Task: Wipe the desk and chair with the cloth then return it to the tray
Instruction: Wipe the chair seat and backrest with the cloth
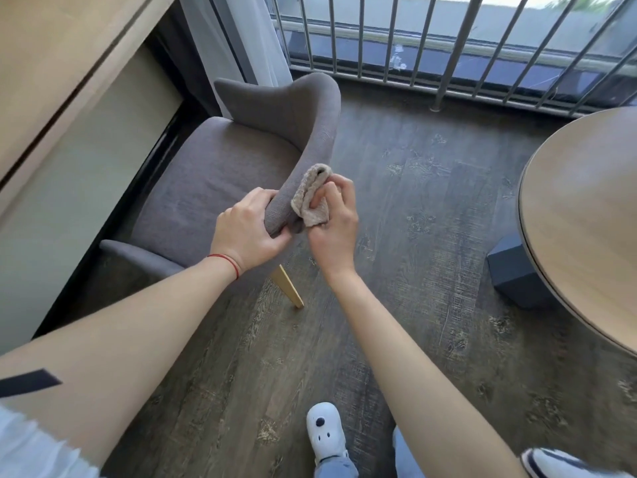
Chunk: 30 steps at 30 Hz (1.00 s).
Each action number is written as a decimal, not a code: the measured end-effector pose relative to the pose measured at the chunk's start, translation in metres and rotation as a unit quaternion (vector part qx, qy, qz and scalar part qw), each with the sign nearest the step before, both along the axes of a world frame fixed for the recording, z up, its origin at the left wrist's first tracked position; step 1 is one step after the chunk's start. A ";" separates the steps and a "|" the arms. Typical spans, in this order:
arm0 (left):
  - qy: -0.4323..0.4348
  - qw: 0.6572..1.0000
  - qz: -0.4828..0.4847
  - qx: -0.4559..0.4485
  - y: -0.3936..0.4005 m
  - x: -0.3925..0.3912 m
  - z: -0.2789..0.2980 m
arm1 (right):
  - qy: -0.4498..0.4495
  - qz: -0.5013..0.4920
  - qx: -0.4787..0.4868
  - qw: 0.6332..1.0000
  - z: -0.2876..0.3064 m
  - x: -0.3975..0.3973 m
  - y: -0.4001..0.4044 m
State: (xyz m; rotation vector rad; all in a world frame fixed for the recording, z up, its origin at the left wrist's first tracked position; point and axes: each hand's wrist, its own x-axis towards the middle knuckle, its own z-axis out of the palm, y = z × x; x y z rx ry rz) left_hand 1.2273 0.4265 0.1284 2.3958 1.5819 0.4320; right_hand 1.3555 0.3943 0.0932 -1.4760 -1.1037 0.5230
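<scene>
Gripping the near end of the grey chair backrest, the left hand is closed around the upholstered edge, thumb underneath, so the frame is steadied. The beige cloth is bunched in the right hand, whose fingers are curled shut on it, and it is pressed against the outer face of the backrest just beside the left hand. Since the backrest's long curve runs up and away from both hands, the next stroke is judged to go along that axis, away from the left hand; no tray is seen.

Matt woven chair, nubby terry cloth
</scene>
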 end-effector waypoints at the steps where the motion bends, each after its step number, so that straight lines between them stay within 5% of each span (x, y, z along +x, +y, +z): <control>1: -0.001 1.000 -0.003 -0.001 0.000 0.000 0.000 | -0.018 0.030 -0.001 0.999 -0.003 0.003 -0.006; 10: 0.014 1.000 -0.002 -0.007 0.002 0.000 0.000 | 0.013 -0.041 0.017 0.999 0.007 0.005 0.015; 15: 0.008 1.000 -0.016 -0.001 0.001 0.000 0.003 | -0.091 0.113 -0.009 0.989 -0.015 0.008 -0.025; 21: 0.015 1.000 -0.020 0.000 0.001 -0.001 0.003 | -0.005 -0.035 0.014 0.999 0.003 0.028 0.013; 27: 0.021 1.000 -0.015 0.002 0.000 -0.001 0.004 | -0.049 0.011 -0.066 0.997 -0.001 0.029 0.011; 30: 0.023 1.000 -0.018 -0.005 0.000 -0.001 0.005 | -0.095 0.001 -0.030 0.995 -0.006 0.032 -0.002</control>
